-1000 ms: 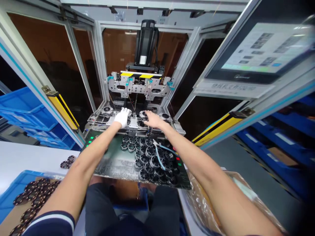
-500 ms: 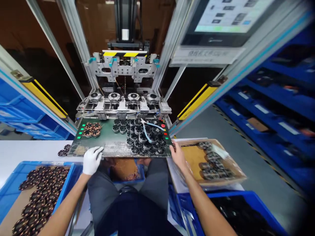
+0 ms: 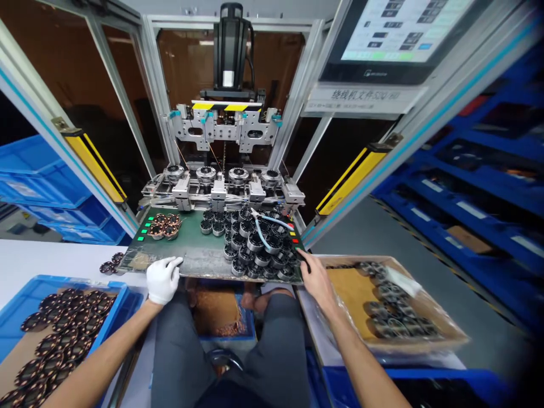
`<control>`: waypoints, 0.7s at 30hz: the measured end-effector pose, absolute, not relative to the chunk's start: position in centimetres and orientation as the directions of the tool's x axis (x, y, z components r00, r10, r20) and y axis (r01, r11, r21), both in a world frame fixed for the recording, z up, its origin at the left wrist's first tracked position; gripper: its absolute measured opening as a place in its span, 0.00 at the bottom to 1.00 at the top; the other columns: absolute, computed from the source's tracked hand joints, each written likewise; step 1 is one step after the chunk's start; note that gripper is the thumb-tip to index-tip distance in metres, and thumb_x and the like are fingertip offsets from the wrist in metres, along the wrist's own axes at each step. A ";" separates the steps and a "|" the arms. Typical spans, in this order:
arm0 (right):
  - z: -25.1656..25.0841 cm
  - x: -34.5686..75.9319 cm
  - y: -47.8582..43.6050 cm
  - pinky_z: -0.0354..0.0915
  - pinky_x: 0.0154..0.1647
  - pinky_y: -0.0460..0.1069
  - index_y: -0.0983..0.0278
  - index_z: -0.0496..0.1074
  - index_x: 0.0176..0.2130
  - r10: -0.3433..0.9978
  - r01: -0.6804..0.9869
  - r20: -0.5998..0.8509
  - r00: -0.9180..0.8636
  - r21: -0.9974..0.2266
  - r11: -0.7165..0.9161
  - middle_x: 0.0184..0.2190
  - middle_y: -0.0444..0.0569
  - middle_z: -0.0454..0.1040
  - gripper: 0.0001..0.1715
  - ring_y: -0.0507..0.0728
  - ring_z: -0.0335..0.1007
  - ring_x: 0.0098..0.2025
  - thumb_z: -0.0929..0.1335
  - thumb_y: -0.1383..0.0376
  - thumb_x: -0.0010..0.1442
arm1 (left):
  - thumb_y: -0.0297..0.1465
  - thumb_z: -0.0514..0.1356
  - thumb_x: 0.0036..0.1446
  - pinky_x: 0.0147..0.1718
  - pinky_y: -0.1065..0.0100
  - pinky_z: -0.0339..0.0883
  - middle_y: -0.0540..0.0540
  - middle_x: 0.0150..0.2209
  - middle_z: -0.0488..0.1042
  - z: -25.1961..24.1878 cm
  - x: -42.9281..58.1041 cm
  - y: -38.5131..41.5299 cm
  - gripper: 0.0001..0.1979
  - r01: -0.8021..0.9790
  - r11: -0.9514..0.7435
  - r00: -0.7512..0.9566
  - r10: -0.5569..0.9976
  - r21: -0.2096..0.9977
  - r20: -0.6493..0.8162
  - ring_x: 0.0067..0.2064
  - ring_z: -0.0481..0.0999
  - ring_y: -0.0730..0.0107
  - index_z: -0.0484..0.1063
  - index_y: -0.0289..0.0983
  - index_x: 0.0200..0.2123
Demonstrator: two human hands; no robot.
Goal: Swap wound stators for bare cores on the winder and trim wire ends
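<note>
My left hand (image 3: 162, 279), in a white glove, rests on the front left edge of the green machine panel (image 3: 195, 252), fingers loosely curled with the forefinger stretched onto the panel. My bare right hand (image 3: 315, 277) lies on the panel's front right corner, fingers extended toward a red button. Neither hand holds anything. Several black stator cores (image 3: 255, 245) are piled on the panel's right half. A few copper-wound stators (image 3: 164, 225) sit at its left. Behind, a row of fixtures (image 3: 221, 177) carries stators under the winding head (image 3: 225, 127).
A blue bin of wound stators (image 3: 55, 334) lies at lower left. A cardboard tray (image 3: 419, 334) with black cores sits at right. Yellow light-curtain bars (image 3: 96, 167) flank the machine opening. A touchscreen (image 3: 399, 34) hangs at upper right. Blue pliers (image 3: 263, 226) rest on the cores.
Both hands pulled back from the fixtures at the machine's rear to the panel's front edge. In the last half second they barely moved; the view tilted up slightly.
</note>
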State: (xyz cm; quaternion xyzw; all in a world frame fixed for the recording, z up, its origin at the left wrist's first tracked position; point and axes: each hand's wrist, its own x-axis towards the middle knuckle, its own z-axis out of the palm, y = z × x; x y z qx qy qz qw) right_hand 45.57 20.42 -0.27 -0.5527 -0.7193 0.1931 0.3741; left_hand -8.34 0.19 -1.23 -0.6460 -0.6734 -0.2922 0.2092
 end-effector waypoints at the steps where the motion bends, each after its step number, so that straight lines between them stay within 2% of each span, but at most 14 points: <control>1: -0.2 45.6 20.5 0.67 0.74 0.69 0.58 0.81 0.65 0.941 0.639 0.323 -0.101 -0.704 0.311 0.61 0.58 0.82 0.32 0.68 0.77 0.62 0.64 0.51 0.71 | 0.32 0.60 0.74 0.50 0.53 0.71 0.39 0.51 0.85 -1.1 -8.3 0.2 0.15 0.992 -0.008 -0.077 0.750 0.126 0.657 0.49 0.83 0.49 0.86 0.43 0.55; 5: -0.6 45.3 19.8 0.65 0.76 0.67 0.56 0.82 0.64 0.946 0.559 0.323 0.011 -0.786 0.262 0.62 0.55 0.83 0.31 0.67 0.77 0.64 0.68 0.49 0.68 | 0.32 0.59 0.75 0.51 0.52 0.72 0.40 0.51 0.85 -1.0 -7.8 0.2 0.14 0.988 0.010 -0.109 0.743 0.153 0.660 0.50 0.83 0.50 0.85 0.44 0.54; 9: -2.4 44.0 17.3 0.60 0.80 0.67 0.61 0.78 0.65 0.907 0.407 0.306 0.289 -0.897 0.173 0.68 0.59 0.79 0.39 0.68 0.72 0.71 0.69 0.42 0.66 | 0.31 0.59 0.76 0.52 0.51 0.73 0.38 0.52 0.85 -1.3 -7.2 0.2 0.13 0.986 0.000 -0.117 0.716 0.168 0.688 0.52 0.83 0.48 0.85 0.43 0.54; 11: -3.6 42.8 16.1 0.60 0.80 0.67 0.61 0.76 0.66 0.870 0.295 0.246 0.427 -0.948 0.123 0.70 0.59 0.77 0.42 0.68 0.70 0.73 0.70 0.39 0.64 | 0.31 0.59 0.76 0.53 0.50 0.73 0.38 0.52 0.85 -1.4 -7.1 0.2 0.13 0.985 -0.015 -0.110 0.706 0.170 0.700 0.53 0.83 0.48 0.84 0.42 0.54; 13: -4.8 41.4 15.6 0.71 0.72 0.68 0.59 0.75 0.66 0.854 0.153 0.135 0.502 -0.986 0.066 0.65 0.58 0.80 0.45 0.69 0.76 0.67 0.71 0.36 0.62 | 0.30 0.60 0.75 0.53 0.50 0.74 0.39 0.52 0.85 -1.5 -7.1 0.2 0.13 0.984 -0.026 -0.109 0.700 0.179 0.705 0.54 0.83 0.48 0.84 0.42 0.53; 15: -5.8 40.0 15.9 0.80 0.57 0.67 0.59 0.75 0.65 0.867 0.006 0.018 0.497 -1.000 0.017 0.56 0.57 0.84 0.47 0.68 0.83 0.55 0.67 0.33 0.61 | 0.31 0.60 0.75 0.54 0.50 0.74 0.39 0.52 0.85 -1.7 -7.1 0.1 0.12 0.980 -0.026 -0.122 0.701 0.196 0.703 0.54 0.83 0.49 0.84 0.43 0.53; 17: -6.5 38.9 16.6 0.83 0.48 0.67 0.59 0.76 0.63 0.889 -0.100 -0.053 0.455 -0.995 -0.008 0.51 0.56 0.85 0.49 0.68 0.84 0.48 0.63 0.30 0.61 | 0.31 0.60 0.75 0.54 0.49 0.74 0.40 0.52 0.85 -1.9 -7.0 0.0 0.12 0.975 -0.008 -0.149 0.709 0.220 0.689 0.54 0.84 0.49 0.84 0.43 0.51; 21: -6.8 38.0 17.1 0.82 0.44 0.69 0.56 0.75 0.65 0.921 -0.173 -0.087 0.379 -0.985 -0.022 0.51 0.57 0.85 0.50 0.71 0.84 0.48 0.57 0.29 0.63 | 0.33 0.60 0.74 0.55 0.46 0.74 0.40 0.52 0.86 -1.7 -6.5 0.4 0.12 0.956 0.040 -0.220 0.753 0.290 0.620 0.54 0.83 0.46 0.85 0.44 0.49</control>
